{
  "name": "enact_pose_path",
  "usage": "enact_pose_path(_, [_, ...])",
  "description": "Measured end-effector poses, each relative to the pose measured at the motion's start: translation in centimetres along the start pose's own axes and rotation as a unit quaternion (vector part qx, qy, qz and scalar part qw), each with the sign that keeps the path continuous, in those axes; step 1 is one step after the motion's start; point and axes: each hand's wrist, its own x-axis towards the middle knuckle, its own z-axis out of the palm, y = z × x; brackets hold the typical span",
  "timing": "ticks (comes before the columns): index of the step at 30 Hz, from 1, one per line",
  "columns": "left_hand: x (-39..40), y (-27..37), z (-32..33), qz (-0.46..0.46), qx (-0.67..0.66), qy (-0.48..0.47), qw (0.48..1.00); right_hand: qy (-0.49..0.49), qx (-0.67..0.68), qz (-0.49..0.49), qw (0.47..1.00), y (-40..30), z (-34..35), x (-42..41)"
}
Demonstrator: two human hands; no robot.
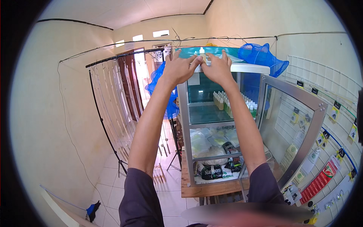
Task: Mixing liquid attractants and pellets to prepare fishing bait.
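Observation:
A small plastic dropper bottle (pixel 202 54) with a white cap stands upright above the top front edge of a glass display cabinet (pixel 249 68). My left hand (pixel 179 68) meets it from the left with the thumb, its other fingers raised. From the right, my right hand (pixel 217 68) has its thumb and forefinger at the bottle's side. The bottle's lower part is partly hidden by my fingers. A second small pale cap (pixel 195 53) shows just behind my left hand. Inside the cabinet, rows of similar bottles (pixel 221 102) stand on the upper glass shelf.
The cabinet's framed glass door (pixel 295 113) hangs open to the right, beside a white wire wall grid (pixel 317 68) hung with packets. Blue mesh nets (pixel 261 58) lie on top. Plastic bags (pixel 201 142) fill lower shelves. A black rack (pixel 99 110) holding hanging strings stands left.

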Motion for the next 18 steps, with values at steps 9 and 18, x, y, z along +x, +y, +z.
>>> enact_pose_path(9, [-1.7, -0.9, 0.3, 0.102, -0.073, 0.077, 0.989, 0.113, 0.084, -0.042, 0.989, 0.6, 1.0, -0.7])
enact_pose_path(18, [-7.3, 2.4, 1.9, 0.104, -0.057, 0.275, 0.954, 0.159, 0.228, -0.072, 0.958, 0.4, -2.6, -5.7])
